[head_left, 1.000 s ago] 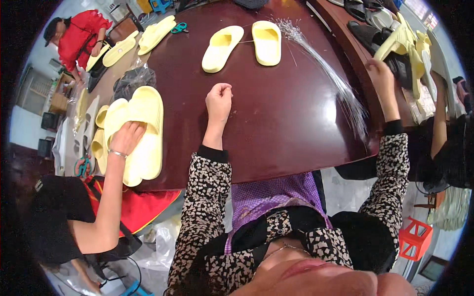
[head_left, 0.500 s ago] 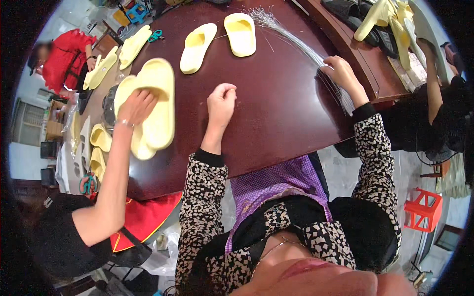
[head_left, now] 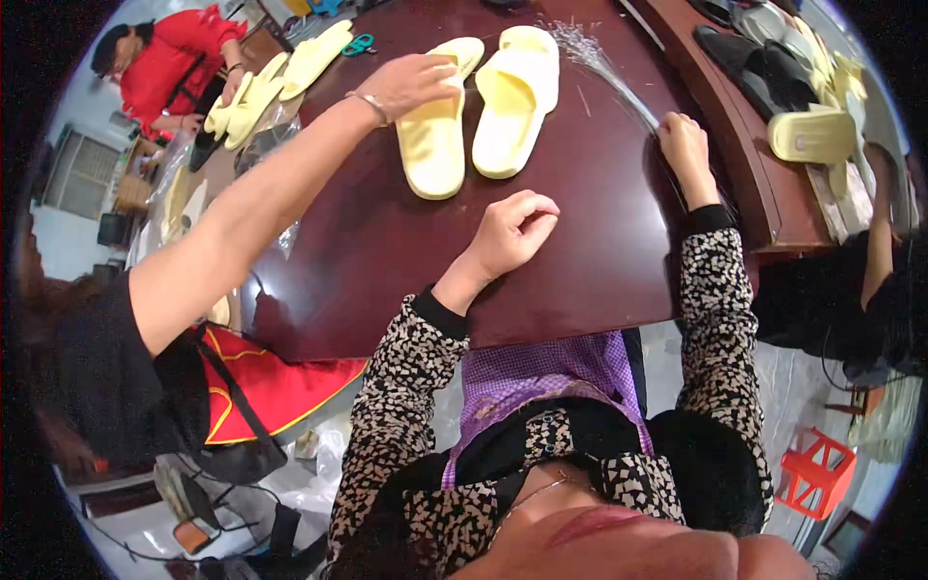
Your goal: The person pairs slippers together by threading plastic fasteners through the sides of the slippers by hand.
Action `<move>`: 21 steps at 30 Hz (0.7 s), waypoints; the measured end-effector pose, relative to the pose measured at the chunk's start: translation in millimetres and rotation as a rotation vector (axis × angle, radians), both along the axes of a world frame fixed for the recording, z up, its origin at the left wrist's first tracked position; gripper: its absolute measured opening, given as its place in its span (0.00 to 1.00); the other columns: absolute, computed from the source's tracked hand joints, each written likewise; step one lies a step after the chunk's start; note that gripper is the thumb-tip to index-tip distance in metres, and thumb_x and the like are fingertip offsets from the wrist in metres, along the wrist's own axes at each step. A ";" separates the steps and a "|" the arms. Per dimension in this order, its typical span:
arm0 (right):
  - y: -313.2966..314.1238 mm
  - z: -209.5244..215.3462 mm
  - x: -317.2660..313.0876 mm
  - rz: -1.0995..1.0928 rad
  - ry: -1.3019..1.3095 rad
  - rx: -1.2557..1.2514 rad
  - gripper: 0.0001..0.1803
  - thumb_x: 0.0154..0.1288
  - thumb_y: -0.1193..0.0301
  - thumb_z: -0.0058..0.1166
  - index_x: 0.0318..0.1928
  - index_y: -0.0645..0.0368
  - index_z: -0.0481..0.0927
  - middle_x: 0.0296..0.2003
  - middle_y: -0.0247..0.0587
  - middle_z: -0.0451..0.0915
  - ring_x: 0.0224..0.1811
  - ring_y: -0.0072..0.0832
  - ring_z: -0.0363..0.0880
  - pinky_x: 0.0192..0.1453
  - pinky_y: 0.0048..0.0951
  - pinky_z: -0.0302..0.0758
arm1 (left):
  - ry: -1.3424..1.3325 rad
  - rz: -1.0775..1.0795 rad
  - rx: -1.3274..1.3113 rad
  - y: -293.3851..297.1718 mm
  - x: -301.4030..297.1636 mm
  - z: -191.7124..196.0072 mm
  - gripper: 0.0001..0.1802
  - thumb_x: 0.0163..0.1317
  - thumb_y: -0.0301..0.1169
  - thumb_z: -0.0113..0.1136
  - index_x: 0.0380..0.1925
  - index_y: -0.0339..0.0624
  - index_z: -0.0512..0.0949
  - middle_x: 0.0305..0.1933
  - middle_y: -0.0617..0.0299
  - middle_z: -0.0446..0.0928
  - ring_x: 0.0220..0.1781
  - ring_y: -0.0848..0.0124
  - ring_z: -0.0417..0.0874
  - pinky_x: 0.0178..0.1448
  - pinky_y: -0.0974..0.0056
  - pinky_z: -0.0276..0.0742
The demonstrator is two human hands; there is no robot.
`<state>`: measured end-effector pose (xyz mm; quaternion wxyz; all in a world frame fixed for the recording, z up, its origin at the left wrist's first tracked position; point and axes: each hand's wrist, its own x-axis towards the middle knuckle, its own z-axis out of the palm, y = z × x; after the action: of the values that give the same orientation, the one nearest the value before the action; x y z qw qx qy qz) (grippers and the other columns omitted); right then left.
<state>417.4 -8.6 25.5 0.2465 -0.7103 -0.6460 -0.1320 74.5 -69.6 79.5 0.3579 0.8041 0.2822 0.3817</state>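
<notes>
Pale yellow slide slippers lie ahead of me on the dark red table (head_left: 590,261). One slipper (head_left: 432,159) is under a co-worker's hand (head_left: 411,87), another slipper (head_left: 507,130) lies to its right, and part of a slipper (head_left: 466,53) shows behind. My left hand (head_left: 507,237) hovers nearer to me than the slippers, not touching them. Its thumb and forefinger meet; anything between them is too small to see. At the table's right side my right hand (head_left: 686,155) curls its fingers on a bundle of thin silvery strands (head_left: 619,82).
More yellow slippers (head_left: 317,60) and teal scissors (head_left: 358,44) lie at the far left, near a person in red (head_left: 179,63). A raised ledge (head_left: 715,126) with dark and yellow footwear (head_left: 812,135) borders the right. A red stool (head_left: 817,474) stands lower right.
The co-worker's hand has brought its slippers from the left to the pair at the table's middle. My left hand has moved right and its fingers have loosened slightly. The view has shifted.
</notes>
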 end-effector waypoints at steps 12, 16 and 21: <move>-11.4 36.0 -52.0 -0.001 0.219 0.097 0.11 0.62 0.66 0.52 0.34 0.62 0.80 0.31 0.50 0.80 0.34 0.41 0.81 0.39 0.37 0.75 | -0.160 0.473 0.077 7.5 -70.3 -1.2 0.03 0.55 0.22 0.57 0.31 0.35 0.77 0.27 0.56 0.76 0.26 0.69 0.77 0.32 0.68 0.73; -26.7 43.0 -76.6 0.083 0.707 0.218 0.14 0.63 0.64 0.54 0.40 0.64 0.81 0.29 0.39 0.80 0.32 0.21 0.76 0.40 0.26 0.73 | -0.189 0.634 0.048 -11.0 -104.2 -0.1 0.03 0.55 0.23 0.55 0.30 0.35 0.76 0.29 0.53 0.77 0.31 0.64 0.80 0.36 0.64 0.75; -81.3 84.7 -111.8 0.154 1.169 0.266 0.13 0.66 0.68 0.52 0.48 0.61 0.77 0.28 0.25 0.73 0.26 0.13 0.66 0.26 0.15 0.61 | -0.235 0.630 0.079 -34.5 -117.4 -9.4 0.06 0.58 0.24 0.55 0.34 0.33 0.77 0.30 0.57 0.79 0.32 0.73 0.78 0.37 0.69 0.74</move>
<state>305.6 -89.9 110.3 0.6563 -0.5793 -0.4312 0.2187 -42.9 -104.1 70.1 0.2212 0.6411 0.4584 0.5744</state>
